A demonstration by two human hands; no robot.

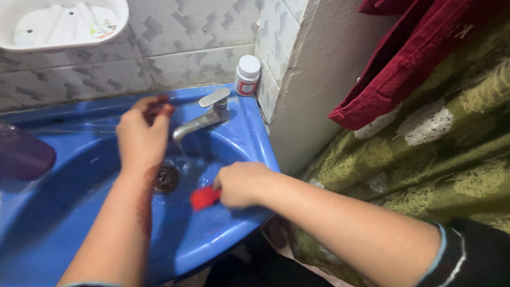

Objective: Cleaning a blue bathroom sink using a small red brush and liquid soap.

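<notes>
A: Leaning over a blue sink [249, 133], right hand [241, 183] closing around a small red object [203, 197] low inside the basin, beside the drain [166, 179].

B: And the left hand [141, 138]?

A: Hovering blurred near the metal tap [204, 119], fingers curling; impossible telling whether gripping anything. White-capped bottle [247, 75] standing behind.

A bright blue basin [249, 138] is showing under a silver tap [204, 118], with a red brush [204, 197] near the right hand [241, 183]. Grey-patterned white tiles [186, 48] are lining the far wall, while a dark red cloth [404, 58] is hanging over olive-green floral fabric [451, 159] at right.
</notes>
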